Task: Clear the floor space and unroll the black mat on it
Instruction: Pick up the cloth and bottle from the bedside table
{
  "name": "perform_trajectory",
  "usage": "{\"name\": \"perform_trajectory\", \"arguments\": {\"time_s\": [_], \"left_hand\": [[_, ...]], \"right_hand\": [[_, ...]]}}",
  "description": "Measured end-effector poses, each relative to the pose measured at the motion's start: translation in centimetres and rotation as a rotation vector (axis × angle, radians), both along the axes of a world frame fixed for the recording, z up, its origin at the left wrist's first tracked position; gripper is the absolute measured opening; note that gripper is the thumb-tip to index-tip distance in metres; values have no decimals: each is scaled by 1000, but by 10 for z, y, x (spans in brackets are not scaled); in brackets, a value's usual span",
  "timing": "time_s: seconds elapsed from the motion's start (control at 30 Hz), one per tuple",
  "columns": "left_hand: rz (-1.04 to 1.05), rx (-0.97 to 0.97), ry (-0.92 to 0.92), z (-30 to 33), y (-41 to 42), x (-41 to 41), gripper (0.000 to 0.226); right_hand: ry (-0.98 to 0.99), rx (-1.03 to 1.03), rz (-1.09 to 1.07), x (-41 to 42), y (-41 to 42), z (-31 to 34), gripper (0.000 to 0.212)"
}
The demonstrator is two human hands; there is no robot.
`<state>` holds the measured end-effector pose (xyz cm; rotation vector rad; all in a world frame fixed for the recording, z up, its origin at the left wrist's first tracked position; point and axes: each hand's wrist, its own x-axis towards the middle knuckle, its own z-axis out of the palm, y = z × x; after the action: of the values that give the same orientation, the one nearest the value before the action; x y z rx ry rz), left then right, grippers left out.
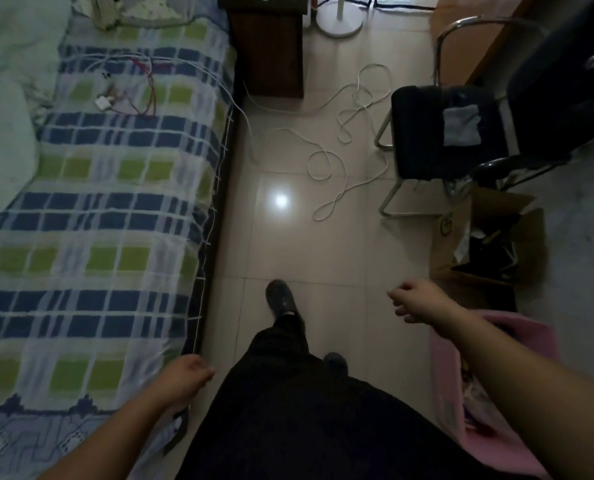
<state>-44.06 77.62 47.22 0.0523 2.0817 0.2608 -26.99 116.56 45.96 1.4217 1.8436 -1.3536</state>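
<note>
The person stands in the aisle of pale glossy floor tiles (323, 244) between a bed under a blue, green and white checked cover (115, 209) and a black office chair with a chrome tube frame (440, 133). Both hands are empty. The left hand (188, 375) hangs beside the bed's edge with the fingers loosely curled, gripping nothing. The right hand (413, 299) is held out over the floor, fingers half-bent and apart, also holding nothing (a posture consistent with walking rather than reaching).

One dark shoe (281, 299) is set ahead of the other, which suggests a stride up the aisle.

The black mat is not visible in this view; its location cannot be stated.

Obstruction noted: a long white cable (323, 157) lies in loose loops across the tiles ahead, running from the bed's side towards the chair, likely left where it was last used. In my judgement it must be gathered before any mat can lie flat there. An open brown cardboard box (489, 244) and a pink plastic bin (461, 375) sit along the right margin, narrowing the aisle.
</note>
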Motion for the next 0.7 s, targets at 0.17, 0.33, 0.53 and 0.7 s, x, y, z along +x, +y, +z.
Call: {"name": "perform_trajectory", "arguments": {"time_s": [0.17,0.33,0.53,0.7], "left_hand": [[75,-21,-64,-19,-1,-79,25],[132,-162,-141,-20,28,-205,27],[288,115,26,2,158,-370,11],[224,314,47,15,285,-438,14]], "right_hand": [[-38,8,127,-98,33,-5,26],[-133,23,178,-155,63,-4,26],[-192,3,62,-195,104,-3,23],[-253,-31,36,-227,154,-18,22]]}}
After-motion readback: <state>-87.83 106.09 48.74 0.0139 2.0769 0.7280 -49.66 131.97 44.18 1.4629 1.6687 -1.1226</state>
